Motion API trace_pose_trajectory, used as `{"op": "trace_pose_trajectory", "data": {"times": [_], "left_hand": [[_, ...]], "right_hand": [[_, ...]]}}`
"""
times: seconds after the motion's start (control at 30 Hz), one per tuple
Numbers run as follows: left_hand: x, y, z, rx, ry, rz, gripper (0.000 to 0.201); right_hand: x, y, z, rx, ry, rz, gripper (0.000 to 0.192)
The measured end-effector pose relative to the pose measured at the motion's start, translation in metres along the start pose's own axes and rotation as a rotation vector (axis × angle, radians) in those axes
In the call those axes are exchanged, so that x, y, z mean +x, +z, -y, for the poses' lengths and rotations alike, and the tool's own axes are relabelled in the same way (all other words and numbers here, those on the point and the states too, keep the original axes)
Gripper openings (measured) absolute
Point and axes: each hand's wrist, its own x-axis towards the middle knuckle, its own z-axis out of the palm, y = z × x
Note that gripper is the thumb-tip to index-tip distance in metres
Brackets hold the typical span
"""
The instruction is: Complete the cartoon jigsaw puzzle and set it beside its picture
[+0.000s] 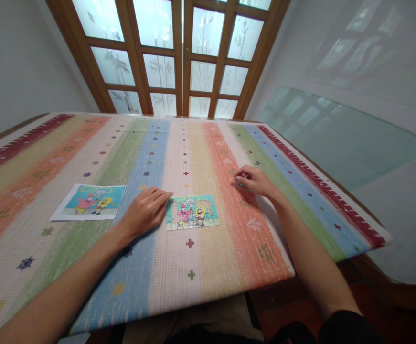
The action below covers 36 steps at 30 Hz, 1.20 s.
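At the middle of a striped cloth [172,267] on a table, a small puzzle [191,220], partly filled, with pale gaps among the cartoon figures: pink at left, grey at centre, yellow at right. Against its upper left corner, the fingertips of the left hand [146,210], loosely bent, palm down, nothing clasped. Off to the right, over an orange stripe, the right hand [256,180], thumb and fingers drawn together above small dark pieces [242,185]; too blurred to tell whether pinching one. Left of the left hand, flat on the cloth, a white-edged print [92,201] with matching figures. Beyond the table's far edge, wooden doors [178,57] with frosted panes.
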Motion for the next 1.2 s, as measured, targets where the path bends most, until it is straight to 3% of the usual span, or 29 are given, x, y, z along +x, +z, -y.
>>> {"op": "trace_pose_trajectory", "data": {"times": [0.13,0.27,0.43,0.73,1.2], "left_hand": [[-0.002,0.000,0.003,-0.009,-0.011,0.035,0.023],[-0.003,0.001,0.002,-0.034,-0.024,0.050,0.023],[-0.004,0.002,0.001,-0.020,-0.017,0.070,0.021],[-0.003,0.001,0.000,-0.023,-0.006,0.078,0.021],[-0.002,0.001,-0.002,-0.073,-0.032,0.090,0.023]], "right_hand": [[-0.003,0.017,0.035,0.078,-0.128,0.169,0.017],[-0.011,0.037,0.064,0.217,-0.051,0.361,0.015],[-0.017,0.054,0.079,0.360,-0.028,0.469,0.014],[-0.016,0.056,0.083,0.224,-0.064,0.361,0.011],[-0.015,0.056,0.088,0.030,-0.154,0.349,0.013]]}}
